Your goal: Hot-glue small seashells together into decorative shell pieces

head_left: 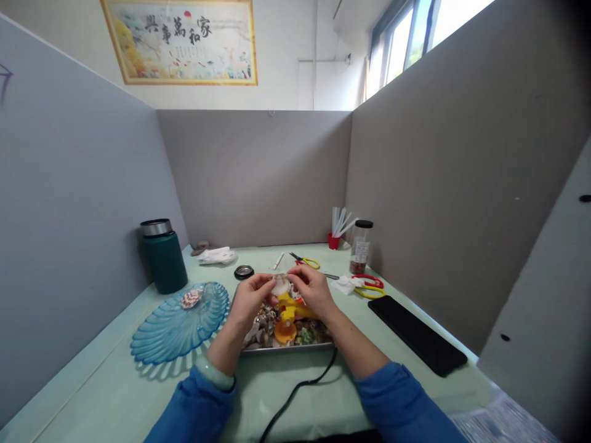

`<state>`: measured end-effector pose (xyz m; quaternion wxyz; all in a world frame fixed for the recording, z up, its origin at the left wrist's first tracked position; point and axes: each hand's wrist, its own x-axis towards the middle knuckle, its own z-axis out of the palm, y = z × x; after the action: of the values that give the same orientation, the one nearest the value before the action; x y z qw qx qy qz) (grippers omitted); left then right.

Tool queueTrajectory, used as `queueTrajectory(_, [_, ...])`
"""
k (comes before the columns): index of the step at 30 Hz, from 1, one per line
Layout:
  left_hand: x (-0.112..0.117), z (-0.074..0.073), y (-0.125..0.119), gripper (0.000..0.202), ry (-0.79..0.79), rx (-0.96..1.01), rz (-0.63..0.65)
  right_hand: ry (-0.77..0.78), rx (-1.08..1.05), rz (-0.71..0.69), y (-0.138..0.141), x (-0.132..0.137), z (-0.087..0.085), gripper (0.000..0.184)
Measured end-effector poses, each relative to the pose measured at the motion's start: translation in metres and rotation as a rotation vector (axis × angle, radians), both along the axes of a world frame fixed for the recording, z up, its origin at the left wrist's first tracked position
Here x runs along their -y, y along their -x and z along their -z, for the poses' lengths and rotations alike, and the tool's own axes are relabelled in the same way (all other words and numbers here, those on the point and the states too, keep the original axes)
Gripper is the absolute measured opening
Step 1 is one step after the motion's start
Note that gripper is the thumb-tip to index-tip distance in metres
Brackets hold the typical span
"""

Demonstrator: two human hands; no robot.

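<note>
My left hand (252, 299) and my right hand (314, 289) meet above a metal tray (286, 349) filled with several seashells. Both pinch a pale shell (280, 285) between their fingertips. A yellow and orange glue gun (287, 315) stands in the tray just under my right hand, its black cord (300, 387) trailing toward me. To the left lies a blue shell-shaped glass plate (178, 326) with one red-patterned shell (191, 298) on it.
A dark green flask (164, 255) stands at the back left. Behind the tray are a black lid (244, 271), crumpled tissue (216, 255), yellow-handled scissors (305, 261), red-and-yellow scissors (369, 286), a red cup of sticks (335, 234) and a jar (361, 247). A black phone (415, 335) lies at right.
</note>
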<state>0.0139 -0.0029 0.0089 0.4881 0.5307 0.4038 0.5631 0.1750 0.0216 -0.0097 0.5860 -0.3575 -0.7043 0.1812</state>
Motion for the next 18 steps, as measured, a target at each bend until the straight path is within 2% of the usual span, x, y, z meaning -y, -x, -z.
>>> queueTrajectory(6, [-0.0027,0.0036,0.0038,0.038,0.008,0.002,0.032,0.018,-0.012,-0.065,0.0001,0.0029,-0.0007,0.014])
queueTrajectory(12, [-0.0002,0.0012,0.0024,0.035,0.017,-0.001,0.100,0.056,-0.022,-0.083,0.0002,0.0041,-0.0021,0.015])
queueTrajectory(18, [-0.0004,-0.0007,-0.0028,0.039,0.010,-0.065,0.074,0.054,-0.034,-0.052,0.0000,0.0018,-0.0013,0.016])
